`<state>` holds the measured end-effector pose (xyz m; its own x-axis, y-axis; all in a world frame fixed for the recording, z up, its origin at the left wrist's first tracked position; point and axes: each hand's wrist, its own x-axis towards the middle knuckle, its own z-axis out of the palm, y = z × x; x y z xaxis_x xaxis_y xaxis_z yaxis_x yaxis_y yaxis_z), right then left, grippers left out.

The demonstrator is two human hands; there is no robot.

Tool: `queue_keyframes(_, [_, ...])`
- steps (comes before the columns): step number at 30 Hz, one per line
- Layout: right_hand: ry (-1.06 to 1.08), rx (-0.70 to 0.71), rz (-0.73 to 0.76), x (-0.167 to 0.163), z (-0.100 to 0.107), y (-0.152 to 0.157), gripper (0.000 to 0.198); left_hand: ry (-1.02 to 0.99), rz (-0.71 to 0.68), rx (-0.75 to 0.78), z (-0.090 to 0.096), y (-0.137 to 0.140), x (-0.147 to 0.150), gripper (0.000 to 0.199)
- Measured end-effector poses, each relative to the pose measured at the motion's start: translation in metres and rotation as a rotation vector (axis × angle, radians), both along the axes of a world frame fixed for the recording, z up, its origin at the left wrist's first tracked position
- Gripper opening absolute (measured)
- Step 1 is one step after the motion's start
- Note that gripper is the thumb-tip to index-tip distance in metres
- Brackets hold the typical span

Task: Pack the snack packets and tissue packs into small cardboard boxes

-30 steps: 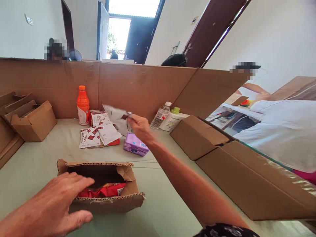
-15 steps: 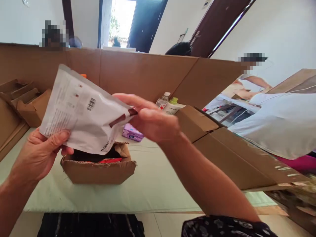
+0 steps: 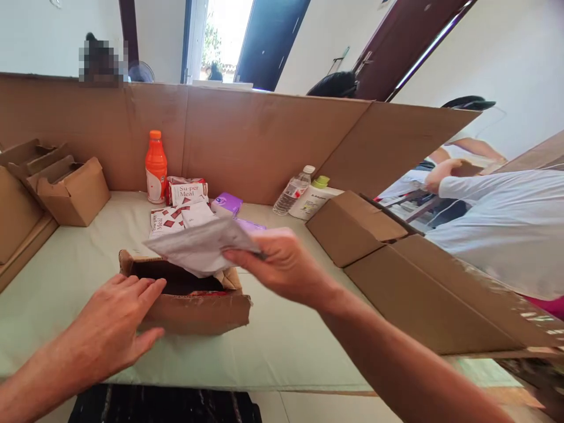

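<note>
My right hand (image 3: 275,258) pinches one end of a flat white-grey pouch (image 3: 205,244), which is tilted above an open cardboard box (image 3: 198,314). At the box's near left edge rests my left hand (image 3: 126,317), its fingers apart and the thumb out to the side; it holds nothing. Inside the box a red item (image 3: 210,293) shows near the front wall, while the pouch hides part of the back. Behind the pouch lie white and red packets marked "Su-per Meal" (image 3: 189,192) and a purple packet (image 3: 227,204).
An orange bottle (image 3: 155,170) stands by the rear cardboard wall (image 3: 264,141). Toward the right are a clear bottle (image 3: 294,192), a white bottle with a green cap (image 3: 315,197) and a cardboard box (image 3: 352,226). Small cartons (image 3: 73,191) sit at left. A co-worker in white (image 3: 506,205) is beyond.
My left hand has let go of the pouch and come down to the box. The right hand now grips the pouch, which has swung from upright to nearly flat and lower over the box.
</note>
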<state>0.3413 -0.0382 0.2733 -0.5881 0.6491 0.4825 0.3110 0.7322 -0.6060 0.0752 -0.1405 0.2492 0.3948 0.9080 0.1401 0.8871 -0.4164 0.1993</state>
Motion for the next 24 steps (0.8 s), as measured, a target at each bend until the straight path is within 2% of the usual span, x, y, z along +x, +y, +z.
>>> queue_keyframes(2, [-0.267, 0.056, 0.028, -0.011, -0.005, -0.004, 0.029, 0.169, -0.035, -0.050, -0.002, 0.002, 0.002, 0.024])
queue_keyframes(5, [-0.720, 0.096, 0.051, -0.031, 0.001, -0.010, 0.022, 0.217, -0.105, -0.092, -0.003, 0.006, 0.002, 0.028])
queue_keyframes(8, [-0.955, 0.102, 0.094, -0.042, 0.016, -0.019, 0.020, 0.187, -0.163, -0.030, -0.005, 0.005, 0.000, 0.029])
queue_keyframes(11, [-0.999, 0.176, 0.186, -0.039, 0.026, -0.029, 0.016, 0.160, -0.212, 0.042, -0.006, 0.002, -0.001, 0.030])
queue_keyframes(13, [-0.965, 0.241, 0.219, -0.033, 0.024, -0.034, 0.016, 0.137, -0.243, 0.094, -0.005, -0.002, 0.000, 0.028])
queue_keyframes(19, [-0.999, 0.349, -0.054, -0.030, 0.002, -0.031, 0.014, 0.172, -0.287, 0.153, -0.005, -0.009, 0.002, 0.028])
queue_keyframes(22, [-0.945, 0.394, -0.027, -0.038, -0.002, -0.025, 0.017, 0.150, -0.283, 0.164, -0.007, -0.009, 0.001, 0.027])
queue_keyframes(24, [-0.957, 0.343, 0.065, -0.047, -0.003, -0.022, 0.017, 0.136, -0.276, 0.168, -0.009, -0.009, 0.001, 0.025])
